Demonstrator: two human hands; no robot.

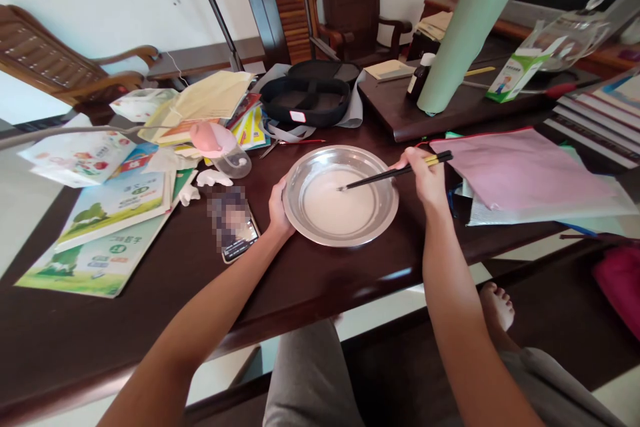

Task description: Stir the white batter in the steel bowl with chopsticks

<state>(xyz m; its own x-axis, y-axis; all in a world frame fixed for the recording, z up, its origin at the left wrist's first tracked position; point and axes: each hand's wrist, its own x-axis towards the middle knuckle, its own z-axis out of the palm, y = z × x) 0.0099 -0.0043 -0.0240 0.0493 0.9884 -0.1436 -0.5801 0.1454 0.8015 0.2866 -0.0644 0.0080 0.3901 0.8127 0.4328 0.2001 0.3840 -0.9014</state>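
Note:
A wide, shallow metal bowl [385,213] stands on the dark wooden table and holds a whitish liquid [345,210]. My left hand [281,207] grips the bowl's left rim; its fingers are partly hidden by the edge. In my right hand [423,170] is a pair of black chopsticks [383,175] with gold-coloured bands near the upper ends. The chopsticks reach over the right rim, and their tips touch the white liquid near the bowl's middle.
A phone [240,243] lies left of the bowl, beside crumpled tissues [214,178] and workbooks [100,247]. Behind stand a black case [305,100] and a green thermos [463,47]. A pink zip pouch [530,167] lies right. The table's front edge [320,310] is close to my legs.

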